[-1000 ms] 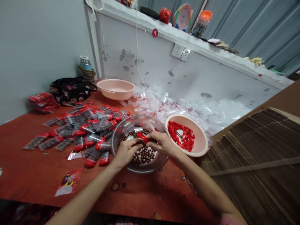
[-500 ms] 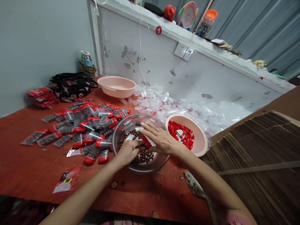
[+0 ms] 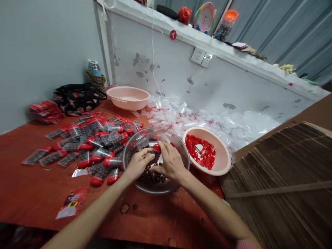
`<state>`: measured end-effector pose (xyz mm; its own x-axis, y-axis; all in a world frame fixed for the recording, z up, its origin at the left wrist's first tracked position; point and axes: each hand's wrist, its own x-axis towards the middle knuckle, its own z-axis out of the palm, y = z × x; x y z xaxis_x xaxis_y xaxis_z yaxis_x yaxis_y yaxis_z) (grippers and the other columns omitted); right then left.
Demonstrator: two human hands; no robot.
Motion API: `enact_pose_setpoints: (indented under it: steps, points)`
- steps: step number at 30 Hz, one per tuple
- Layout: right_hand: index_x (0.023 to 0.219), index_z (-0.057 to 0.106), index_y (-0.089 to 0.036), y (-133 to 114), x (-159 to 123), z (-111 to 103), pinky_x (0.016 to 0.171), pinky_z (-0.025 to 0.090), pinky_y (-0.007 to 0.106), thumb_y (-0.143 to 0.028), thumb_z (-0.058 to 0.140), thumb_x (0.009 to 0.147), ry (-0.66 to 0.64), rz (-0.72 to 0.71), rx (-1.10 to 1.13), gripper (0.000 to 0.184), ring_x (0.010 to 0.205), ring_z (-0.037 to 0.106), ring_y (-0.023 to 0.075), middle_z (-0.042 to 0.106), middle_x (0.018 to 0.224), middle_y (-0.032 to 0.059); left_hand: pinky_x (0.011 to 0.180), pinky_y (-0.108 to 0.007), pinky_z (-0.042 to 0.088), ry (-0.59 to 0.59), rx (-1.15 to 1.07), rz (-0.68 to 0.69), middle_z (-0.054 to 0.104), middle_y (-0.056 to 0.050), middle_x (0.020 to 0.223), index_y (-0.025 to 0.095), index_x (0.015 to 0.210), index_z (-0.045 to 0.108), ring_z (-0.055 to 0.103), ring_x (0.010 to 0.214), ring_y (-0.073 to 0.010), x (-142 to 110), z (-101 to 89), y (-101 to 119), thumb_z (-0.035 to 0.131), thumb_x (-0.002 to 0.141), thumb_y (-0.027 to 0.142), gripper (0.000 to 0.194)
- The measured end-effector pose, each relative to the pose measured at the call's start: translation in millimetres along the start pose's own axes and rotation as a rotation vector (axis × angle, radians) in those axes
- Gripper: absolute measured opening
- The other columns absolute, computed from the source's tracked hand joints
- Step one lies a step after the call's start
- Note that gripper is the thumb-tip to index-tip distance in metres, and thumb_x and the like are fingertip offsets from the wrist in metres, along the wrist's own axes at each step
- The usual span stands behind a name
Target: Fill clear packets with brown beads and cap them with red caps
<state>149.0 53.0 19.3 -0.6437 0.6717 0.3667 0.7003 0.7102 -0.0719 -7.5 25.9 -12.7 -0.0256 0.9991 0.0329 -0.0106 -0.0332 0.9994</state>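
Over a clear bowl point(image 3: 187, 155) of small brown balls point(image 3: 151, 178), my two hands meet at a small packet with a red cap point(image 3: 156, 147). My left hand point(image 3: 137, 166) is closed on the packet's body, which its fingers mostly hide. My right hand point(image 3: 171, 162) has its fingertips against the red cap, thumb lower and apart from them. Left of the bowl lies a pile of filled packets point(image 3: 75, 138), clear with dark balls and red caps. To the right stands a pink basin point(image 3: 224, 159) with loose red caps point(image 3: 207, 152).
A second pink basin point(image 3: 128, 98) stands behind the pile, near a black floral bag point(image 3: 77, 98). Loose clear sleeves point(image 3: 181, 114) heap along the wall. Stacked cardboard point(image 3: 282, 180) borders the right side. A red printed card point(image 3: 72, 202) lies in front on the red table point(image 3: 103, 221).
The red cap has moved up and slightly left, and now sits on top of the packet between my hands. My right hand has turned more upright and drawn its fingers to the cap.
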Motion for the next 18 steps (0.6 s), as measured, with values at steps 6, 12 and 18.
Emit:
enact_pose_setpoints:
  steps: [6, 12, 18]
  points:
    - [0.126, 0.036, -0.004, -1.6, 5.1, 19.4, 0.089, 0.039, 0.040, -0.036, 0.057, 0.070, 0.127, -0.053, 0.044, 0.067, 0.102, 0.045, 0.0283, 0.050, 0.110, 0.0176, 0.065, -0.025, 0.042, 0.023, -0.073, -0.016, 0.063, -0.002, 0.077, 0.013, 0.092, 0.061, 0.056, 0.069, -0.0142, 1.8, -0.6, 0.1, 0.058, 0.071, 0.030, 0.027]
    - [0.127, 0.036, -0.006, 3.0, 6.6, 23.5, 0.089, 0.039, 0.041, -0.032, 0.058, 0.069, 0.138, -0.096, 0.072, 0.068, 0.103, 0.045, 0.0283, 0.051, 0.111, 0.0174, 0.055, -0.020, 0.039, 0.041, -0.195, -0.059, 0.057, 0.002, 0.063, 0.013, 0.085, 0.061, 0.051, 0.057, -0.0097, 0.8, 4.3, -0.3, 0.064, 0.066, 0.029, 0.025]
    - [0.138, 0.014, -0.010, 22.9, 21.7, 3.4, 0.094, 0.038, 0.039, -0.041, 0.063, 0.070, 0.021, 0.002, 0.180, 0.090, 0.119, 0.038, 0.0261, 0.040, 0.131, 0.0170, 0.064, -0.024, 0.047, 0.196, -0.397, -0.074, 0.064, 0.000, 0.072, 0.014, 0.086, 0.059, 0.059, 0.062, -0.0106, 21.8, -11.1, 17.6, 0.068, 0.063, 0.027, 0.028]
